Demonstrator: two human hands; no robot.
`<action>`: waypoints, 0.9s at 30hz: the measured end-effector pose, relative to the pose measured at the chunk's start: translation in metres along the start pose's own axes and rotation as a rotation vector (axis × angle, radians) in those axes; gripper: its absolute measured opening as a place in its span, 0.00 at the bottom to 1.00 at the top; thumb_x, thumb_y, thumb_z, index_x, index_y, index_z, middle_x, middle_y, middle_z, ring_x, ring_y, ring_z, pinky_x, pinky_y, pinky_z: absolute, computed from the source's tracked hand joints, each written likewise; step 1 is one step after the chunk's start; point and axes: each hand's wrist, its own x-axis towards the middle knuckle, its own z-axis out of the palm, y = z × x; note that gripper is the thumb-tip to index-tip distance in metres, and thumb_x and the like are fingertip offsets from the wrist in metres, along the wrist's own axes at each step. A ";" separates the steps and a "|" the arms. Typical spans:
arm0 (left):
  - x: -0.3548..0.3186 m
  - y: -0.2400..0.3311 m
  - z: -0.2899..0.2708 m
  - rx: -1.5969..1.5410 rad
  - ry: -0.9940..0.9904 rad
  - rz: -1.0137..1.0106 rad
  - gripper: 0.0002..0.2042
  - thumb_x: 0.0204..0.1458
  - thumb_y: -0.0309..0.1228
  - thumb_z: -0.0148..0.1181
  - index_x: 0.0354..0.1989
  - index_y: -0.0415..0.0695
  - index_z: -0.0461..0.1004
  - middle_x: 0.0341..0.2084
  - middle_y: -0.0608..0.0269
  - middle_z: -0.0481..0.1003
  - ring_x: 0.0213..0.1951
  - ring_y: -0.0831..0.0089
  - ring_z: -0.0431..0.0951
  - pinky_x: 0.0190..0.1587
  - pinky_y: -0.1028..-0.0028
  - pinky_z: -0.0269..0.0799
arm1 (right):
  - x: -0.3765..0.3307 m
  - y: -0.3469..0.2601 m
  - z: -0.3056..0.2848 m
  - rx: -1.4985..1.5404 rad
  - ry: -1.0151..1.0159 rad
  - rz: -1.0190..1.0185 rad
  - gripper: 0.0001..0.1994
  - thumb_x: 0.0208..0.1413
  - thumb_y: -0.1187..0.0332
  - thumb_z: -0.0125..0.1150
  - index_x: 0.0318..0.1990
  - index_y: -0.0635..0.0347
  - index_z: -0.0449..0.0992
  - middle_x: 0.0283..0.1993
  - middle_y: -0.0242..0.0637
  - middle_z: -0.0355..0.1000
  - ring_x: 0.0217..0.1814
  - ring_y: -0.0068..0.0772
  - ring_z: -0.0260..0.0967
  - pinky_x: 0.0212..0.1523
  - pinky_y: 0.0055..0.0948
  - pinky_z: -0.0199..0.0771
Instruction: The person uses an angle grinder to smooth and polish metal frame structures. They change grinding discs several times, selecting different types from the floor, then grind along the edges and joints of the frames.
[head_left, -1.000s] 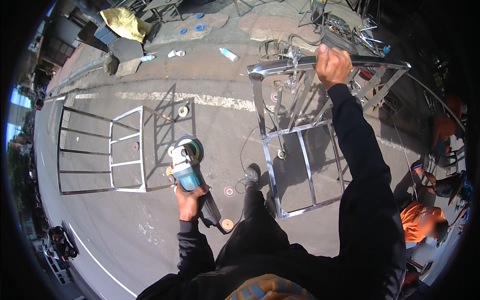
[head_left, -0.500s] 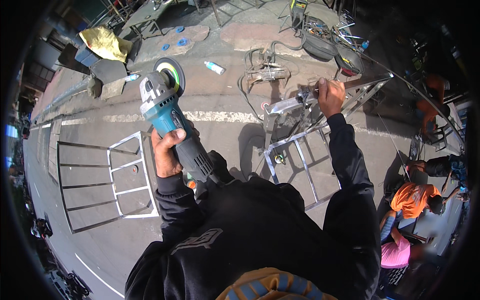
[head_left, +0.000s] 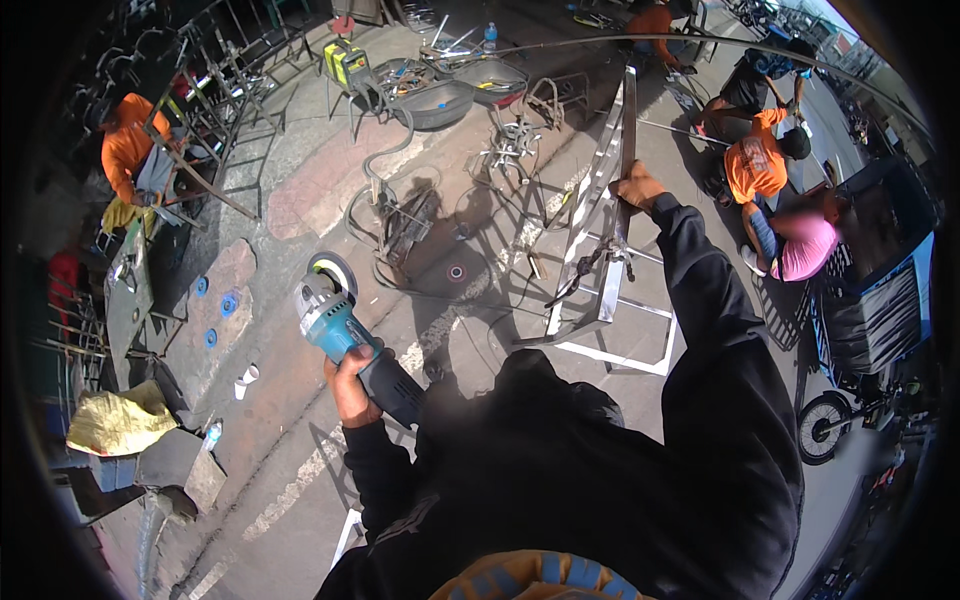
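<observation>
Grinder first: the angle grinder (head_left: 340,325) in your left hand (head_left: 352,385) has a teal-blue body, a silver gear head and a round guard with a pale disc at its far end, while the dark rear handle runs back under your palm. Its long axis lies on a diagonal, the disc end pointing far and to the left, the handle end near and to the right toward your chest. You hold it up off the pavement (head_left: 300,200), left of centre, with your fingers wrapped tight around the dark handle. Your right hand (head_left: 636,188) is out far to the right, closed over the top edge of a shiny steel frame (head_left: 606,270) that stands tilted on the ground, its rails running from far to near. Between the two lie a coiled hose (head_left: 390,160) and a small metal stand (head_left: 510,150). Further right, two people in orange shirts (head_left: 757,165) and one in pink (head_left: 805,245) crouch beside a bicycle wheel (head_left: 825,425); another person in orange (head_left: 125,145) is far left.
</observation>
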 end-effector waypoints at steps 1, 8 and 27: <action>0.011 0.006 -0.005 -0.005 -0.030 -0.020 0.22 0.41 0.31 0.64 0.45 0.34 0.68 0.30 0.49 0.77 0.27 0.59 0.81 0.31 0.63 0.81 | -0.004 0.001 -0.001 0.005 -0.010 0.086 0.33 0.51 0.59 0.67 0.56 0.72 0.60 0.43 0.56 0.76 0.42 0.47 0.80 0.41 0.41 0.80; 0.066 0.025 -0.038 0.027 -0.106 -0.051 0.22 0.42 0.27 0.63 0.47 0.33 0.67 0.31 0.49 0.77 0.28 0.60 0.81 0.33 0.64 0.81 | -0.005 -0.024 -0.020 -0.079 -0.196 0.297 0.40 0.50 0.61 0.69 0.57 0.74 0.47 0.39 0.46 0.75 0.38 0.41 0.80 0.35 0.41 0.84; 0.106 0.055 -0.057 0.236 -0.052 -0.104 0.25 0.38 0.24 0.63 0.49 0.34 0.67 0.32 0.53 0.76 0.28 0.61 0.80 0.35 0.65 0.81 | -0.151 0.176 -0.123 -0.734 -0.389 0.392 0.27 0.24 0.71 0.78 0.40 0.65 0.79 0.36 0.48 0.81 0.40 0.50 0.80 0.40 0.47 0.79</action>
